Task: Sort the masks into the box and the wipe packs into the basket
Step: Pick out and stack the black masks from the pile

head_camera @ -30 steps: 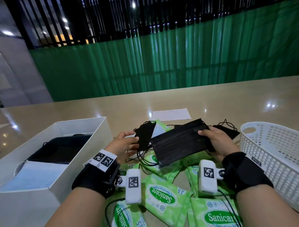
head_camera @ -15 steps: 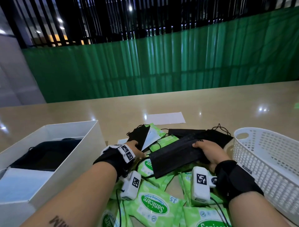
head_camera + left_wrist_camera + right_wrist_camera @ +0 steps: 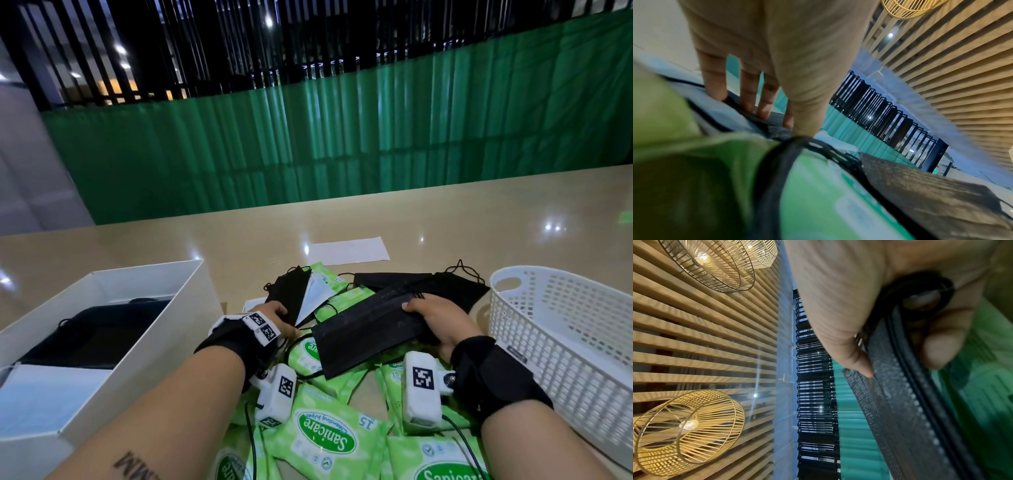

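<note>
Right hand (image 3: 442,325) pinching black mask (image 3: 363,334), thumb atop, fingers curled beneath. Left hand (image 3: 277,318) fingertips (image 3: 748,97) straight, pressing folded mask (image 3: 287,294) on pile mid-desk.

Box (image 3: 205,301) L, basket (image 3: 507,329) R

In front of me the beige surface (image 3: 479,219) shines with lamp reflections, and a white sheet of paper (image 3: 349,250) lies flat on it. At its far edge hangs a green curtain (image 3: 308,144), dark vertical bars (image 3: 205,44) above. Woven lampshades (image 3: 688,431) hang from a slatted wooden ceiling (image 3: 684,345).
</note>
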`<move>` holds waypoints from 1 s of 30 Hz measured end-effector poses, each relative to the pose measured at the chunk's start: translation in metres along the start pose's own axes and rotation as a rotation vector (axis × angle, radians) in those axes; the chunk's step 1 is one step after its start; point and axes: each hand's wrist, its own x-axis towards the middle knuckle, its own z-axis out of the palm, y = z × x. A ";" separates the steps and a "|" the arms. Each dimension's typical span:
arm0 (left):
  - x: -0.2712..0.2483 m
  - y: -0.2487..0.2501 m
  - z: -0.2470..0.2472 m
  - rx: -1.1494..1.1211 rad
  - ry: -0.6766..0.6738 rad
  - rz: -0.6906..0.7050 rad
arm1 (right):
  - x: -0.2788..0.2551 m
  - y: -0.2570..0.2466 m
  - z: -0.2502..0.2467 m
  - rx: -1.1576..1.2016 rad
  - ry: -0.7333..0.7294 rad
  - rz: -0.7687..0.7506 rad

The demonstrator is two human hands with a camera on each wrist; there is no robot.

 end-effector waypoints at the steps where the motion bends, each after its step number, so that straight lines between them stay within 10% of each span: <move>1: 0.000 0.000 0.000 0.010 0.009 0.000 | 0.000 0.000 0.000 -0.002 0.001 -0.003; 9: -0.011 0.004 -0.007 0.092 0.080 -0.035 | 0.000 -0.001 0.000 -0.010 -0.004 -0.001; 21: -0.079 0.054 -0.098 -0.587 0.622 0.188 | -0.003 -0.003 0.000 -0.007 0.021 -0.008; 25: -0.093 0.067 -0.102 -0.844 0.535 0.131 | -0.003 -0.003 0.001 0.009 0.028 0.012; 30: -0.094 0.075 -0.059 -1.277 0.118 -0.069 | -0.005 -0.004 0.000 0.055 0.023 0.050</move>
